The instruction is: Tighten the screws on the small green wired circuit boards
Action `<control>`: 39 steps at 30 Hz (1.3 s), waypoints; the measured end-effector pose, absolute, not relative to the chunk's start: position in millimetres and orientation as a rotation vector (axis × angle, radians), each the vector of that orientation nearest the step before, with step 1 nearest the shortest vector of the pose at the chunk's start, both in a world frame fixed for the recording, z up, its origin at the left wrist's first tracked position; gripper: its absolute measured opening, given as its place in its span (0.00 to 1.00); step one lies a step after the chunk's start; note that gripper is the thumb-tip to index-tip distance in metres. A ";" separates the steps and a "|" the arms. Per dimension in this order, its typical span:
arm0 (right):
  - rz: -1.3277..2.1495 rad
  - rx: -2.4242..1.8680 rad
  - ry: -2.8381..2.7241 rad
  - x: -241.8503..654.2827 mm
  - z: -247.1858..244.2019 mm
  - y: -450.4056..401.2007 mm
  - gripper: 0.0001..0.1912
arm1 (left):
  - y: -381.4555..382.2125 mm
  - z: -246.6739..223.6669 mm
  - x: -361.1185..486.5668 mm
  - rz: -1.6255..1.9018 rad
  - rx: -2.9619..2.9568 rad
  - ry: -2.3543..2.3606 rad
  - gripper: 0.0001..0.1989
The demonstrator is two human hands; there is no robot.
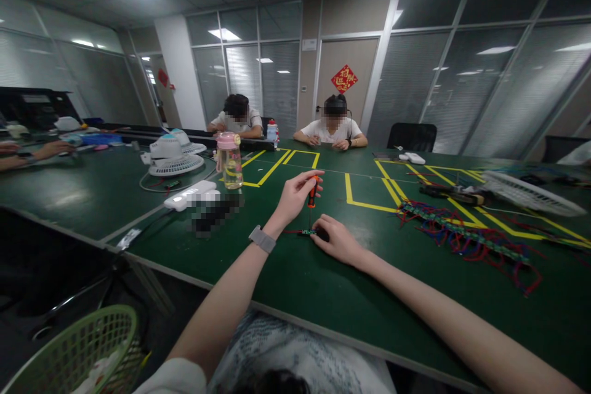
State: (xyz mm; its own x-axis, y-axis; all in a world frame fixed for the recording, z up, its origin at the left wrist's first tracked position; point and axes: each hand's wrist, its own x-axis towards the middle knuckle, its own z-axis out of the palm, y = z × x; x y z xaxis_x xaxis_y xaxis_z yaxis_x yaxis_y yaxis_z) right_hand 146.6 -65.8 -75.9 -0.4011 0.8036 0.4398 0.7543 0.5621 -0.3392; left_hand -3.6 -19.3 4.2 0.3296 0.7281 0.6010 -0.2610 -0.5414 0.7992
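My left hand, with a grey watch band on its wrist, is closed around the orange and black handle of a screwdriver. The screwdriver stands upright, its thin shaft pointing down at a small green circuit board on the table. Whether the tip touches the board is too small to tell. My right hand rests on the table with curled fingers, thumb and fingertips closed on the board's right end. A red wire runs out from the board's left side.
A row of circuit boards with red and blue wires lies right. Left are a pink-lidded bottle, a white power strip and fan parts. Yellow tape marks the green table. Two people sit opposite; another person's hands are far left.
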 end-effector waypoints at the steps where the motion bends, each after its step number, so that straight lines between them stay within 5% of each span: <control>1: 0.124 -1.244 -2.230 146.6 -75.4 -66.3 0.04 | -18.7 3.9 -3.4 1.368 1.676 0.406 0.15; 13: 0.440 -1.076 -2.195 151.4 -76.3 -53.0 0.08 | -21.3 4.9 -3.5 1.545 1.820 0.568 0.09; 17: 0.519 -1.100 -2.149 149.6 -75.0 -51.9 0.08 | -18.8 2.9 -1.8 1.439 1.738 0.451 0.13; 33: 0.463 -1.100 -2.148 150.8 -77.9 -53.2 0.10 | -20.0 2.0 -1.1 1.432 1.649 0.446 0.16; 39: 0.442 -1.130 -2.146 149.2 -74.2 -56.4 0.09 | -21.4 3.6 -3.2 1.577 1.807 0.612 0.10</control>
